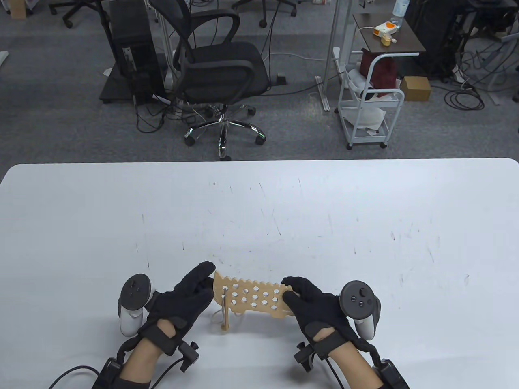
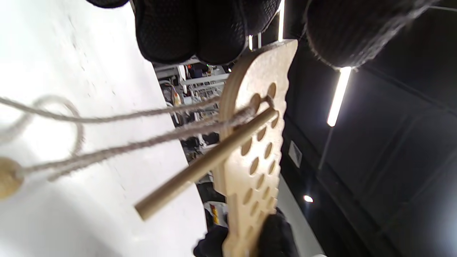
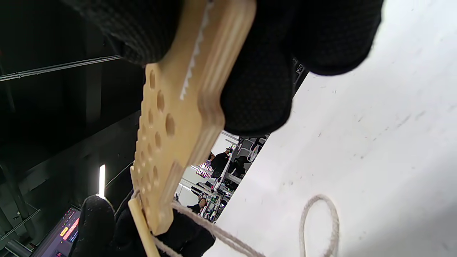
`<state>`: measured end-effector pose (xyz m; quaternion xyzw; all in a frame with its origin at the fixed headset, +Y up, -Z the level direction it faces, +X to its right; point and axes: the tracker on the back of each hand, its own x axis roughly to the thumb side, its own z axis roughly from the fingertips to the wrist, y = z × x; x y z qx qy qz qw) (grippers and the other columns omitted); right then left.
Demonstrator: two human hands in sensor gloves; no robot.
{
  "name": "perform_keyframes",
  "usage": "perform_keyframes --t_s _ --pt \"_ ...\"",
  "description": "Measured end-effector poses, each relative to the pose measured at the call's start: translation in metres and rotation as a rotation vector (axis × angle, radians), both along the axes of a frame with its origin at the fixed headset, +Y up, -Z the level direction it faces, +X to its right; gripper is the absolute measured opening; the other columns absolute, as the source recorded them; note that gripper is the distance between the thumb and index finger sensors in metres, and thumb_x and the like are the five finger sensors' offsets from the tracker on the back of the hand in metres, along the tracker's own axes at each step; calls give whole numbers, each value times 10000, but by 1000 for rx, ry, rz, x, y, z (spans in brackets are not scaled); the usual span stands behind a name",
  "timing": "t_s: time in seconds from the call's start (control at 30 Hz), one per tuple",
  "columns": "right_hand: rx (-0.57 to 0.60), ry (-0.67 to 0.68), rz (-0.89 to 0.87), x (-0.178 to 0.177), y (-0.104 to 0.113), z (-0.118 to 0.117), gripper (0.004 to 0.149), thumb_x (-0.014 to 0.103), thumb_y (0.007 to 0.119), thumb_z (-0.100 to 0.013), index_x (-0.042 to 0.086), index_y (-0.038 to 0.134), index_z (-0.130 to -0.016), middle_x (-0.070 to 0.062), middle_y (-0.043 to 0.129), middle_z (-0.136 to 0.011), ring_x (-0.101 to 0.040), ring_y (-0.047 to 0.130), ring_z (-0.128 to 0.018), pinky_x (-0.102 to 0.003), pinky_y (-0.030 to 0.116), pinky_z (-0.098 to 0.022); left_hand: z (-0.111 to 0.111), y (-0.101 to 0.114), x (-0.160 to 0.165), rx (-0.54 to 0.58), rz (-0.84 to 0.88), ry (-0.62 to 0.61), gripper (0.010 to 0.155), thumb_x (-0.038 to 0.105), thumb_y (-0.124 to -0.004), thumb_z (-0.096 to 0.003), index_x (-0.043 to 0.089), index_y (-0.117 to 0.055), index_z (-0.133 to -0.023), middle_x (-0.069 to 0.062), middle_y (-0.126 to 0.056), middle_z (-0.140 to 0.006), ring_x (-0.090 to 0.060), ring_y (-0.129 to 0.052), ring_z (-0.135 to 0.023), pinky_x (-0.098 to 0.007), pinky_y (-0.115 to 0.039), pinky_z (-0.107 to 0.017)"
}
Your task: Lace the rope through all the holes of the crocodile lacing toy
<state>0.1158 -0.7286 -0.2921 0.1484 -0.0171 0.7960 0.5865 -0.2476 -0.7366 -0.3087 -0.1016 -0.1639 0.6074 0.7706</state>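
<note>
The wooden crocodile lacing board (image 1: 251,300) is held on edge just above the white table (image 1: 365,223). My right hand (image 1: 290,289) grips its right end; the right wrist view shows the fingers (image 3: 257,89) clamped on the board (image 3: 167,135). My left hand (image 1: 202,279) is open beside the board's left end, its fingers (image 2: 192,32) behind the tip and the thumb apart. A wooden needle stick (image 1: 224,314) pokes through a hole near the left end (image 2: 200,167) and hangs down. The grey rope (image 2: 107,117) runs from that hole to a bead (image 2: 7,178); a loop (image 3: 321,221) lies on the table.
The table's far edge is well beyond the hands. Behind it stand an office chair (image 1: 219,77), a computer tower (image 1: 134,48) and a white cart (image 1: 369,105) on the carpet.
</note>
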Motion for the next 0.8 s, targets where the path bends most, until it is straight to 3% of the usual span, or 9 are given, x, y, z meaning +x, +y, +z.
perform_keyframes --t_s 0.23,0.4,0.5,0.8 --pt "0 -18 8 1 0 0 461 343 778 -465 118 741 -866 -52 962 -665 -252 1054 -485 -468 804 -419 2 4 -2 -12 -220 32 608 623 -835 -413 262 -823 -903 4 -912 -689 -283 -905 -660 -592 -549 -731" --pt "2 -24 7 2 0 0 463 343 782 -464 113 743 -864 -55 963 -665 -255 1058 -479 -466 807 -417 5 9 1 10 -378 7 573 651 -831 -399 278 -900 -829 0 -952 -666 -279 -943 -635 -589 -565 -730" --pt "1 -23 6 1 0 0 463 344 784 -464 111 745 -863 -57 965 -665 -253 1062 -478 -466 809 -415 6 6 5 -10 -397 -27 578 656 -842 -388 276 -936 -812 -12 -962 -672 -289 -946 -641 -592 -559 -733" --pt "6 -19 16 0 -1 0 464 347 791 -463 106 753 -857 -56 978 -656 -251 1071 -474 -461 817 -408 9 0 20 -21 -495 -108 700 674 -878 -362 267 -827 -929 -16 -866 -801 -306 -865 -757 -606 -497 -758"
